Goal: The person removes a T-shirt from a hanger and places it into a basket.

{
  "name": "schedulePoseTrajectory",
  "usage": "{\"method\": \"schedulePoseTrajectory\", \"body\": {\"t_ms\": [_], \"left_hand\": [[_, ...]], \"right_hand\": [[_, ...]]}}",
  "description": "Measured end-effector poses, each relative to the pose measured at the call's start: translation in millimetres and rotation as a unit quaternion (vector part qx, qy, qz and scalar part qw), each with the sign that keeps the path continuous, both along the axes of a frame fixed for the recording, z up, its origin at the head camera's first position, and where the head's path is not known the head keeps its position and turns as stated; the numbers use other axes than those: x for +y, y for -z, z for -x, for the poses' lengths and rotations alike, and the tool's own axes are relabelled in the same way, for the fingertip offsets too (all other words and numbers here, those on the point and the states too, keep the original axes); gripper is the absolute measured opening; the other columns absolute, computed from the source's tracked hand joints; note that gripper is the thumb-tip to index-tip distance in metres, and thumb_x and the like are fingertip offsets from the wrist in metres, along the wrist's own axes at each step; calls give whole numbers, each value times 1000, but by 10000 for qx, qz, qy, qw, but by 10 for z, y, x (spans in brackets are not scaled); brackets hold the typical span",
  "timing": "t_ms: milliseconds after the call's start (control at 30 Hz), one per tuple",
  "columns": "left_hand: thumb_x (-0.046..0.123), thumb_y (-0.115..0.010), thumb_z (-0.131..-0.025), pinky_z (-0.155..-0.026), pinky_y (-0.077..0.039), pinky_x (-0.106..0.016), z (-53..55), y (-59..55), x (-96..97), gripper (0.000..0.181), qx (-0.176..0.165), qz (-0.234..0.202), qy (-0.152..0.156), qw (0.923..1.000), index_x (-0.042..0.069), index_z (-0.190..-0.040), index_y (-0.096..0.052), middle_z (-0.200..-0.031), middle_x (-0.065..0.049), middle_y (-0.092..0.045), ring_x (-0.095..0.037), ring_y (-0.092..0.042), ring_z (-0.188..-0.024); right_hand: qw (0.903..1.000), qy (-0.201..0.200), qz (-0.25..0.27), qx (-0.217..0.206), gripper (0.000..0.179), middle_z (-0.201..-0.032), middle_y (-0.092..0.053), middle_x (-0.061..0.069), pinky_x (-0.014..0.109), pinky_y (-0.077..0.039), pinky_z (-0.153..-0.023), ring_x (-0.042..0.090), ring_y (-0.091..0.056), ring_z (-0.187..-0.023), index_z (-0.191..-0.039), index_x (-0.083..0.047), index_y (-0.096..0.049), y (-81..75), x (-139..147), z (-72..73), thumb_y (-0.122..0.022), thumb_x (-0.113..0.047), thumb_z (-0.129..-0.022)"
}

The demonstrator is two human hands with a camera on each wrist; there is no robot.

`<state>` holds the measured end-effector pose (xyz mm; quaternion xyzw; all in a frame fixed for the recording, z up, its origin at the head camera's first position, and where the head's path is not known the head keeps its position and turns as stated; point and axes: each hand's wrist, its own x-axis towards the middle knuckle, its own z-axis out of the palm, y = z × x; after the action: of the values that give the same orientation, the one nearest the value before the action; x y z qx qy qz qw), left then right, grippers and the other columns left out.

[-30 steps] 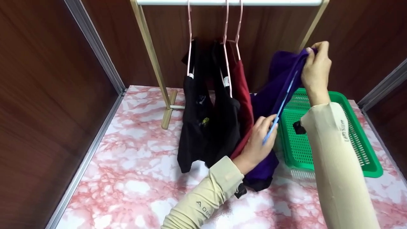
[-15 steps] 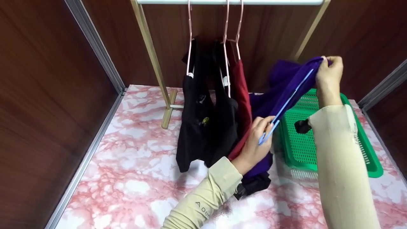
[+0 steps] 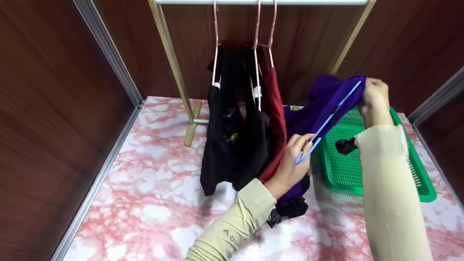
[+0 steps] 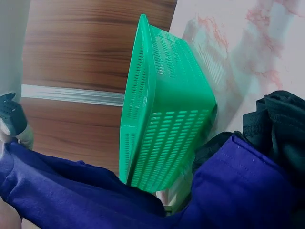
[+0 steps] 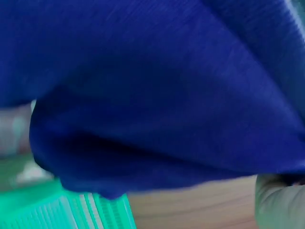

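Note:
A blue clothes hanger [image 3: 328, 119] slants across a purple garment [image 3: 319, 96] in the head view. My left hand [image 3: 295, 159] grips the hanger's lower end, beside the red garment [image 3: 276, 105]. With my right hand [image 3: 375, 94] I pinch the purple cloth near the hanger's upper end and stretch it out to the right. In the left wrist view the purple garment [image 4: 95, 191] runs from the right hand across the bottom, with black cloth [image 4: 281, 124] by it. Purple fabric [image 5: 157, 95] fills most of the right wrist view.
A green basket [image 3: 340, 166] stands on the marbled surface [image 3: 156, 212] under my right forearm. Two black garments and the red one hang on pink hangers [image 3: 257, 32] from the rack's white bar [image 3: 308, 3]. Brown wood-look panels [image 3: 61, 108] enclose the sides and back.
My right hand has moved right and down, drawing the purple garment out with it. The hanger now slants more to the right. My left hand has hardly moved.

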<state>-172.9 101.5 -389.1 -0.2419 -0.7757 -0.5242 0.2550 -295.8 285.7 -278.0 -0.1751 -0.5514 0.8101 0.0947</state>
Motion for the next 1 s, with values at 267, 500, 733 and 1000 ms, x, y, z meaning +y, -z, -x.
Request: {"method": "schedulePoseTrajectory", "body": {"t_ms": [267, 500, 733, 1000], "left_hand": [[3, -47, -97, -80, -46, -12, 17, -26, -14, 24, -214, 55, -8, 9998, -6, -115, -62, -94, -14, -62, -18, -57, -86], [2, -47, -97, -81, -47, -14, 43, -37, -10, 24, -163, 1, -205, 9997, -6, -114, -62, -94, -15, -63, -20, -58, -88], [2, -49, -96, -82, -47, -14, 60, 20, 9, 23, -193, 109, -270, 9994, -6, -113, -62, -94, -14, -64, -20, -58, -88], [0, -48, -96, -77, -46, -11, 83, 30, 20, 24, -467, -170, -58, 9987, -5, -112, -63, -93, -14, -63, -19, -57, -85]], "right_hand": [[9836, -1140, 78, 1392, 21, -74, -62, 1, 17, -48, -54, 9, -59, -60, -95, -4, -66, 45, -16, -12, -56, -22, -92], [9646, -2112, -538, 1481, 34, -89, -62, 2, 17, -52, -65, 10, -62, -75, -116, -6, -59, 47, -18, -25, -66, 5, -84], [9282, -1856, -2852, 1508, 19, -86, -65, -11, 12, -47, -60, 0, -58, -66, -106, -13, -72, 64, -37, 3, -69, -10, -87], [9285, -417, -3380, 1480, 8, -76, -66, -21, 9, -42, -66, -5, -53, -74, -87, -20, -76, 59, -36, 26, -69, -19, -87]]}}
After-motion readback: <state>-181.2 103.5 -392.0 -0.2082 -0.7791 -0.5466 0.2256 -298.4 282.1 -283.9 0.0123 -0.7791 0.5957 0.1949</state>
